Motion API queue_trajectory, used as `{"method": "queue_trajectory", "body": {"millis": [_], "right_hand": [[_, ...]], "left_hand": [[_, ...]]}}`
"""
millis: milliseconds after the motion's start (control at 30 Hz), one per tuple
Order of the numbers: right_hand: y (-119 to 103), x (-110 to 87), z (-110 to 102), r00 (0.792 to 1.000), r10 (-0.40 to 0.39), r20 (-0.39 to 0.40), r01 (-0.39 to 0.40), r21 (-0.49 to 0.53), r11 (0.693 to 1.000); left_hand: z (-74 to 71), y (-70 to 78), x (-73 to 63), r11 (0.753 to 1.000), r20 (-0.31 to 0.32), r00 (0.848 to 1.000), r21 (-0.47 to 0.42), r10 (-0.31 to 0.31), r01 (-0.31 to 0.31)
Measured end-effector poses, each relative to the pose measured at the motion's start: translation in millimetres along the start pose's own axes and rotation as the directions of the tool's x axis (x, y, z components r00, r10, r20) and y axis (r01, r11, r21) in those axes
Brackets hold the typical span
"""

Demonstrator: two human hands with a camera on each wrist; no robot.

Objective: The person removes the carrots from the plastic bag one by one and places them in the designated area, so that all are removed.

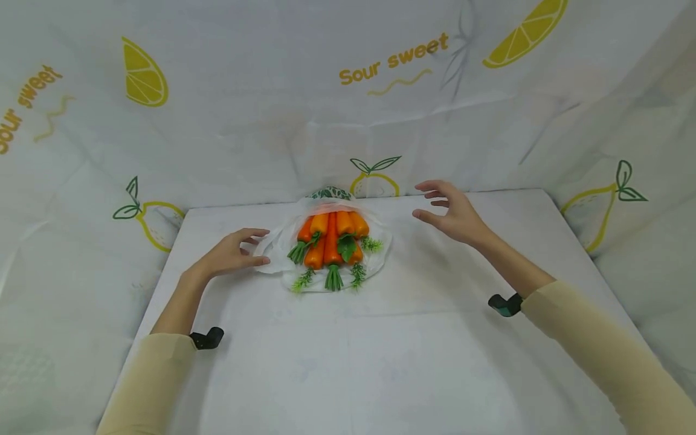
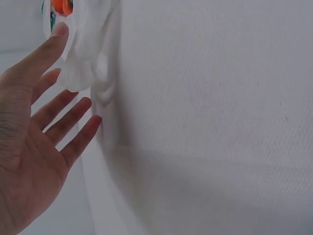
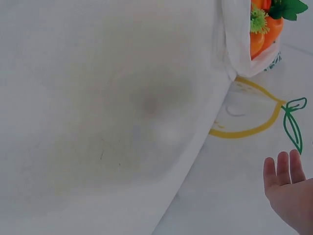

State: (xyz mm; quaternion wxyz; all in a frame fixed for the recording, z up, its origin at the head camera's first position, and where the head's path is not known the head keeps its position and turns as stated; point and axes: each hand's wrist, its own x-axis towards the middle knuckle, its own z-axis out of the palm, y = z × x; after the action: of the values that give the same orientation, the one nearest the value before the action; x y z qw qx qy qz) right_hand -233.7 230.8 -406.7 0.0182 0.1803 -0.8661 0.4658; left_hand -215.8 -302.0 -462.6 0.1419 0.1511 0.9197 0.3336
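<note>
A bundle of orange toy carrots (image 1: pixel 333 241) with green tops lies at the back middle of the table, on and partly inside a thin white bag (image 1: pixel 278 244). Beside the bag's left edge is my left hand (image 1: pixel 231 252), its fingers spread and loosely bent; the left wrist view shows this hand (image 2: pixel 41 142) with its fingertips close to the white bag (image 2: pixel 80 63), and whether they touch it I cannot tell. Off to the right of the bundle, my right hand (image 1: pixel 454 214) hovers over the table with relaxed, parted fingers and holds nothing.
Something with a green leaf pattern (image 1: pixel 330 193) shows behind the carrots, mostly hidden. A white cover lies over the table (image 1: pixel 348 362). Behind the table hangs a white sheet (image 1: pixel 261 109) printed with lemons and lettering.
</note>
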Motion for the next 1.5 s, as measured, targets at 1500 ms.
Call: {"method": "queue_trajectory", "body": {"millis": [1500], "right_hand": [[-29,45.6,98,0.945,0.04,0.325,-0.107,0.191,0.976]], "left_hand": [[28.7,-1.3,10.1,0.998,-0.025,0.999,-0.043,0.046,-0.047]]}}
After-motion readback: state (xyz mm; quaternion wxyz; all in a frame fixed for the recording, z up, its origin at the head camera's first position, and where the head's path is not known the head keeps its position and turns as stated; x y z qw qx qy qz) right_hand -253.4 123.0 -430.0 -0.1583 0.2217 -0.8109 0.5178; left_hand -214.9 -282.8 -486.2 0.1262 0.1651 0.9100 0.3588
